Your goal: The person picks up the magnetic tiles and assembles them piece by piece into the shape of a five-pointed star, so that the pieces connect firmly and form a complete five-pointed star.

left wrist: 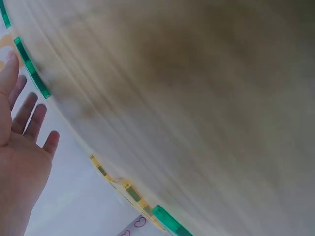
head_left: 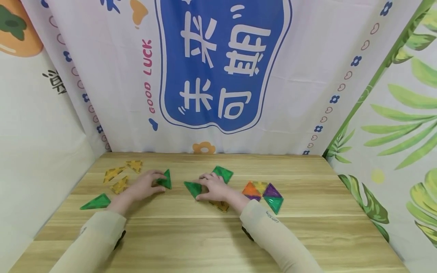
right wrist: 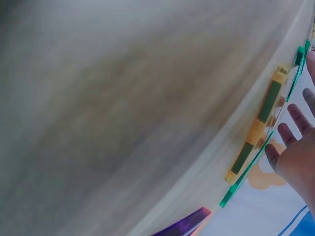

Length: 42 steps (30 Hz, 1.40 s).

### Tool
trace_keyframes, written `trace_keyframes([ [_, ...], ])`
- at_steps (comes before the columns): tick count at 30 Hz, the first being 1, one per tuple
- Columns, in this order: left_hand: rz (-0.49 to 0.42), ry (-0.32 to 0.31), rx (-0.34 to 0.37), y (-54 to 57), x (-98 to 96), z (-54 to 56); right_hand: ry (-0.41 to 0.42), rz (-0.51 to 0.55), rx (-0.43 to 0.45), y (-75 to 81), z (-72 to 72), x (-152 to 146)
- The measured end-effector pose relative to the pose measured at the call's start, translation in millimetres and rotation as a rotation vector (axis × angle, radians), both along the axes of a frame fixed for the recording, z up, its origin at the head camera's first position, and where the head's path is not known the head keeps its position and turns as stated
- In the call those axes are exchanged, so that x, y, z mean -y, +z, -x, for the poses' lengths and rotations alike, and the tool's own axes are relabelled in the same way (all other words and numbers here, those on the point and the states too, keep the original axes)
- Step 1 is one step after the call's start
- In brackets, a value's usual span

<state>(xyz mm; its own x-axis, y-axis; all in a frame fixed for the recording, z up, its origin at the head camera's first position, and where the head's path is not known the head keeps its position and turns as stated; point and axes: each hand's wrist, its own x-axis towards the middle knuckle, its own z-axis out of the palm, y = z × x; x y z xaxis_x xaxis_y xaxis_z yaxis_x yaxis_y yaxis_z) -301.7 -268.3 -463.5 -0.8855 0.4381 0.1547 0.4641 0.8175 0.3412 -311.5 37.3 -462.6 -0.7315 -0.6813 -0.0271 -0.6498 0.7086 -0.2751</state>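
Observation:
In the head view, my left hand (head_left: pixel 150 184) is at a green triangular magnetic tile (head_left: pixel 167 179), fingertips at its upper side and thumb by its lower side. The left wrist view shows the left hand (left wrist: pixel 24 137) with fingers spread beside a green tile edge (left wrist: pixel 32 71). Another green triangular tile (head_left: pixel 192 187) lies under the right hand's (head_left: pixel 216 189) index finger, its thumb at the lower edge. Loosely bent fingers show on the right hand (right wrist: pixel 295 152) in the right wrist view. A green tile (head_left: pixel 222 173) and a yellow tile (head_left: pixel 222 206) are partly hidden around it.
Several yellow tiles (head_left: pixel 113 173) and a long green triangle (head_left: pixel 96 202) lie at the left of the wooden table (head_left: pixel 191 242). To the right, orange (head_left: pixel 251 189), purple (head_left: pixel 272 190) and teal (head_left: pixel 274 203) triangles sit grouped together. A printed cloth (head_left: pixel 290 125) hangs behind the table.

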Motion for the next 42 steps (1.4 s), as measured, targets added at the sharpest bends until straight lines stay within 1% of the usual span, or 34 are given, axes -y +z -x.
trace_keyframes([
  [2,0.011,0.026,-0.017,-0.7,-1.5,4.2,-0.007,0.003,0.002,-1.4,3.1,-1],
  [4,0.034,0.057,-0.019,-1.0,-2.8,7.1,-0.016,-0.007,0.011,-1.5,4.8,-1],
  [6,0.049,0.085,0.011,-1.6,-3.4,8.8,-0.029,-0.013,0.027,-1.1,5.3,-1],
  [9,0.065,0.106,0.045,-2.5,-4.6,9.1,-0.072,-0.019,0.043,-1.0,4.1,0],
  [10,0.065,0.105,0.052,-2.5,-5.6,8.8,-0.089,-0.021,0.042,-1.2,3.4,1],
  [13,0.071,0.086,0.037,-3.0,-9.5,7.9,-0.143,-0.024,0.018,-1.9,0.8,1],
  [18,0.087,0.044,0.0,-3.6,-20.0,4.8,-0.193,-0.017,-0.034,-1.5,-3.9,1],
  [23,0.119,0.009,-0.026,-4.3,-37.1,0.3,-0.217,-0.018,-0.072,-4.0,-6.1,1],
  [26,0.125,-0.004,-0.018,-4.2,-48.6,-2.5,-0.227,-0.015,-0.079,-4.3,-6.6,2],
  [33,0.118,-0.019,-0.001,2.0,-72.3,-6.6,-0.233,-0.025,-0.089,-5.0,-7.0,3],
  [38,0.107,-0.026,0.01,3.5,-82.3,-7.1,-0.234,-0.024,-0.103,-5.3,-6.9,4],
  [42,0.096,-0.038,0.019,4.7,-82.7,-6.5,-0.232,-0.023,-0.109,-5.1,-6.6,4],
])
